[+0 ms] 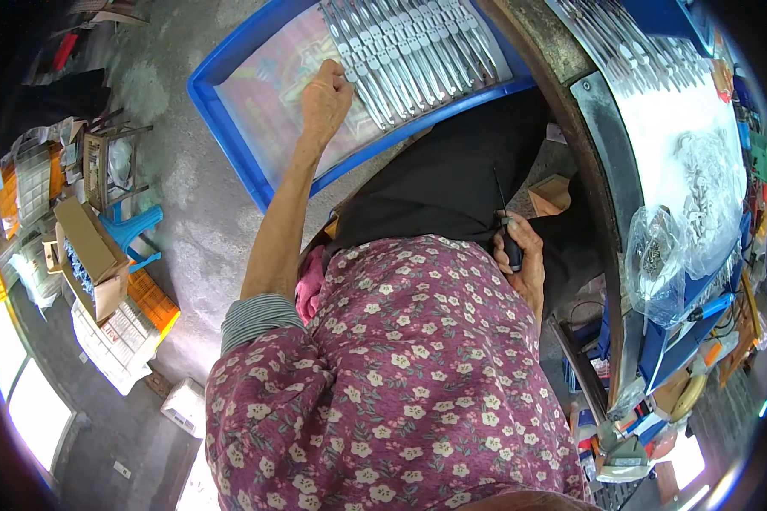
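Observation:
My left hand reaches over a blue tray, its fingers curled together at the left end of a row of shiny metal pieces. Whatever those fingertips pinch, if anything, is hidden. The pieces are long, slim and silver, with small holes in their middles, and lie side by side in the tray. Down by my lap on the right, my right hand is wrapped around the black handle of a screwdriver. Its thin dark shaft points up, away from me.
A worktable curves along my right, bearing more metal pieces and clear plastic bags of small parts. To the left on the floor are a blue stool, an open cardboard box and an orange crate.

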Demonstrator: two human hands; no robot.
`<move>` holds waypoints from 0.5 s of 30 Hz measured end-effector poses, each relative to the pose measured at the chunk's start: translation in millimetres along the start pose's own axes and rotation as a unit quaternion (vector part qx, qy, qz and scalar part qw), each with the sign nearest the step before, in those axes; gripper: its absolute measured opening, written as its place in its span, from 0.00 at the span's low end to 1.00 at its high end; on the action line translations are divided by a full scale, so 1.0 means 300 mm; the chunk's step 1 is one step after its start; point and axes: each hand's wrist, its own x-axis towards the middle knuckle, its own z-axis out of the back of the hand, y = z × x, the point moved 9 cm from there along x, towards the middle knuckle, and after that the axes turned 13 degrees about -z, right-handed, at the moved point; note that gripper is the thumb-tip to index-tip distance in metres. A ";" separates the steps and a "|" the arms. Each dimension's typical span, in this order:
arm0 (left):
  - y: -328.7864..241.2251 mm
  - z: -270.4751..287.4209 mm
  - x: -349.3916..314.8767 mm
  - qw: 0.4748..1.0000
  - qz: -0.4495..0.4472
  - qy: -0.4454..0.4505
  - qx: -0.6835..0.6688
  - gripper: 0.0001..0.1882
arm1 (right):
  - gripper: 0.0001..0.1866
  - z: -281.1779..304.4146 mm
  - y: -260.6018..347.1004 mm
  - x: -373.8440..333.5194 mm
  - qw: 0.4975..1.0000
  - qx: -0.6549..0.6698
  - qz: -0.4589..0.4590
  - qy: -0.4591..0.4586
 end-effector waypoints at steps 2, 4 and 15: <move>-0.014 -0.004 0.001 1.000 0.003 0.008 0.005 0.10 | 0.15 0.001 0.001 0.000 1.000 -0.005 0.000 -0.003; -0.024 0.001 0.004 1.000 0.010 0.002 0.024 0.09 | 0.15 0.005 0.006 0.000 1.000 -0.008 0.004 -0.013; 0.042 -0.002 -0.030 0.996 0.021 -0.053 -0.075 0.12 | 0.14 0.005 0.001 0.002 1.000 -0.006 0.011 0.002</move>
